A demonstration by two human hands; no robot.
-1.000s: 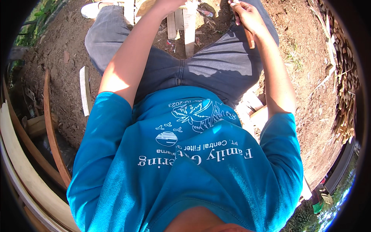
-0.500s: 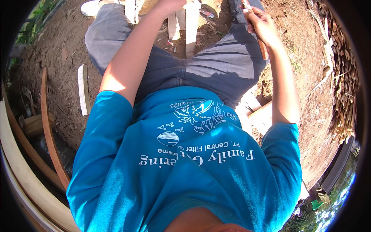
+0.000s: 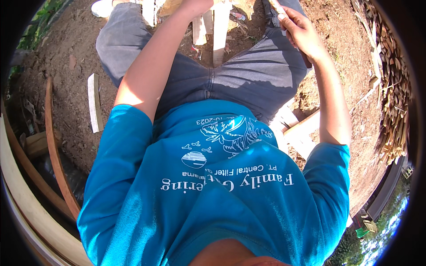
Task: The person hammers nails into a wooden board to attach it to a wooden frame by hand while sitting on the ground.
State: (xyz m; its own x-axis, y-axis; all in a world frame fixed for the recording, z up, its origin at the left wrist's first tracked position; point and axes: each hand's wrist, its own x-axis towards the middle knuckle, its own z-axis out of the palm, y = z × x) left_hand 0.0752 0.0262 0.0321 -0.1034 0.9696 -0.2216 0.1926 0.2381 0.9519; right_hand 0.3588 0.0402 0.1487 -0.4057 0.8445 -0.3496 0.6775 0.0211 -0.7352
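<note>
Right hand (image 3: 301, 33) closed around thin pale stick (image 3: 278, 9), left hand (image 3: 195, 5) mostly cut off at upper edge, grip indeterminate, pale wooden slats (image 3: 220, 31) between hands, bare soil (image 3: 66, 75) beneath.

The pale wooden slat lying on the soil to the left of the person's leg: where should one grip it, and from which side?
Probably at its middle, coming from above. The pale wooden slat lies flat on the bare soil, long and narrow, with both long edges open, so fingers could pinch across its width. The curved brown strip lies apart to its left, and the grey trouser leg to its right.
</note>
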